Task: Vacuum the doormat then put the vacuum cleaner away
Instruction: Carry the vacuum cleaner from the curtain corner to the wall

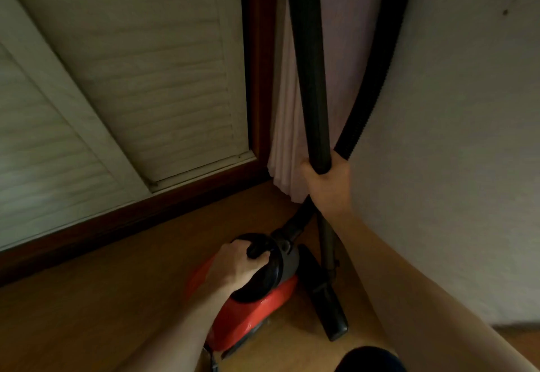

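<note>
A person is apparently stowing the red vacuum cleaner [248,316] on the floor [117,298] in a corner, left hand [233,266] fingers curling round its handle [258,250], right hand [328,184] fingers gripping the upright tube [309,79] beside the curtain [285,138]; next, likely, leaning the tube against the wall [453,138] and letting go.

Louvered shutters [152,85], pale curtain [285,138], wooden floor [117,298]

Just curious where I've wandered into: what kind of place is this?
Likely a corner of a home: brown wooden floor, white louvred door in a dark wood frame, pale pink pleated curtain, and a red canister vacuum cleaner.
</note>
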